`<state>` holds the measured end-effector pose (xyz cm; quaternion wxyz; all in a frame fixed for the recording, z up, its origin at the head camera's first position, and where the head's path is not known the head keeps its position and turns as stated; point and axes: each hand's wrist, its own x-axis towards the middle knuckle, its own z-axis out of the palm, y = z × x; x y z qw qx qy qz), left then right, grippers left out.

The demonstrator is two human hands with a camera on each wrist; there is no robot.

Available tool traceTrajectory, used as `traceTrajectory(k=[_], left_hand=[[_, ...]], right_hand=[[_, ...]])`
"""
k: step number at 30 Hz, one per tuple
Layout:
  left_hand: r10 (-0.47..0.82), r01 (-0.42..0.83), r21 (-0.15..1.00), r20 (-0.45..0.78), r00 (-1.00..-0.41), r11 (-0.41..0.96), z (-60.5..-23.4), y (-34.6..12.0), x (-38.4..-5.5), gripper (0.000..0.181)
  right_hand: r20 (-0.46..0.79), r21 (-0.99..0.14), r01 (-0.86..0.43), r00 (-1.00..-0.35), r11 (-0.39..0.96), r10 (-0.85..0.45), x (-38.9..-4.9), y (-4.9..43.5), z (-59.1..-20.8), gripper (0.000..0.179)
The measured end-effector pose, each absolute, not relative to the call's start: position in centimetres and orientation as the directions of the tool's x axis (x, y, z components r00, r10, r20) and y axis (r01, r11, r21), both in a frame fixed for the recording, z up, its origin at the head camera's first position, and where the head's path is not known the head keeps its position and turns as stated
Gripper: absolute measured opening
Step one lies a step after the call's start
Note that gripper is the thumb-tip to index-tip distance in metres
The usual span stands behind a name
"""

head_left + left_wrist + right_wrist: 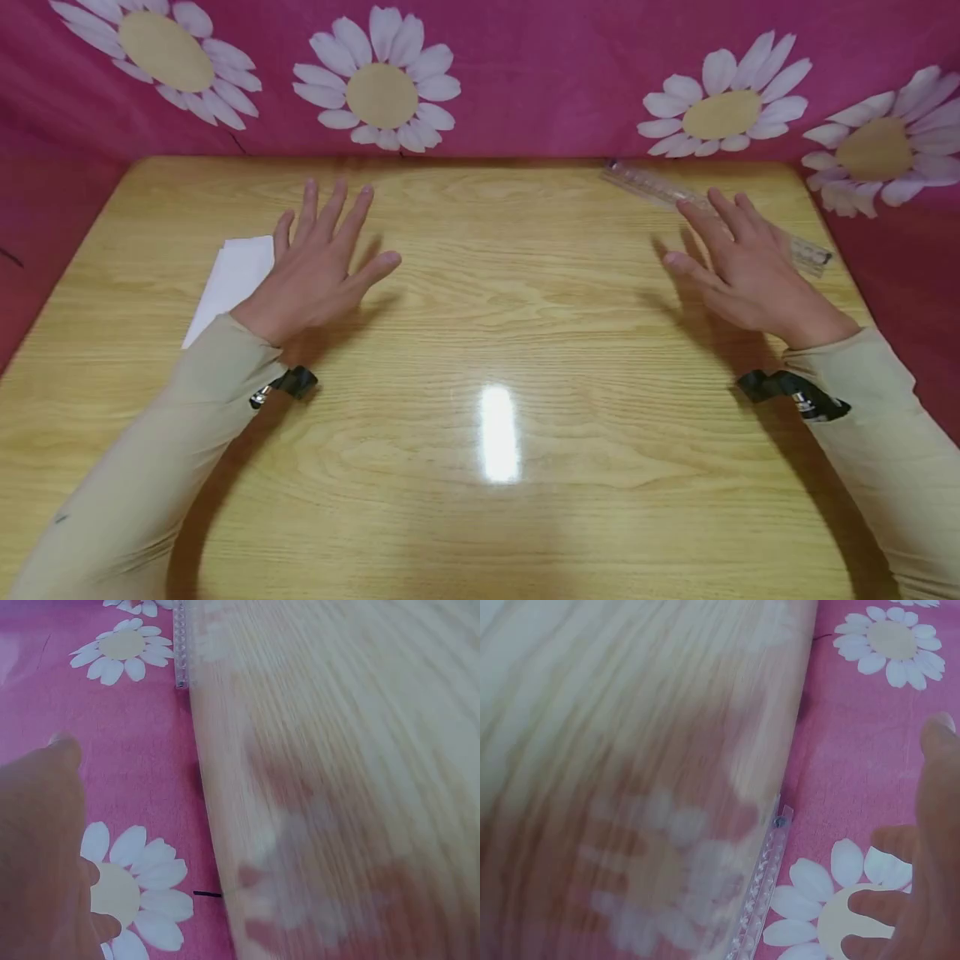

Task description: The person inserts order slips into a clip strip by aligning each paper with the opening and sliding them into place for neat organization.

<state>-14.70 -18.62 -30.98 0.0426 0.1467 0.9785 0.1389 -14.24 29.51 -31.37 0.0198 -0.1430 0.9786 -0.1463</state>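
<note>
The person is wearing long beige fabric sleeves (157, 442), the left showing a small dark mark (62, 518), and black wrist straps (297, 382).

I have a wide lane down the middle of the counter (525, 325), from the near edge to the far edge, where a hand could pass between my left grip (315, 262) and right grip (750, 271), both hovering. The pink floral cloth (540, 75) stands like a wall behind the far edge and blocks any reach beyond it. By the far right corner, a clear plastic strip (645, 185) lies slantwise below my right grip, and toward the left edge flat white paper (228, 279) sits beside my left grip.
</note>
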Motion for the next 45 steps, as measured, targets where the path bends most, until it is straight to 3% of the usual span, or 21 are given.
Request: traceTrajectory(k=[45], left_hand=[[0.499,0.503,0.302,0.096,-0.861,0.81,-31.5,-9.9,-20.9,0.078]], right_hand=[[0.126,-0.354,-0.237,-0.971,0.905,-0.205,-16.7,32.9,-32.0,0.068]])
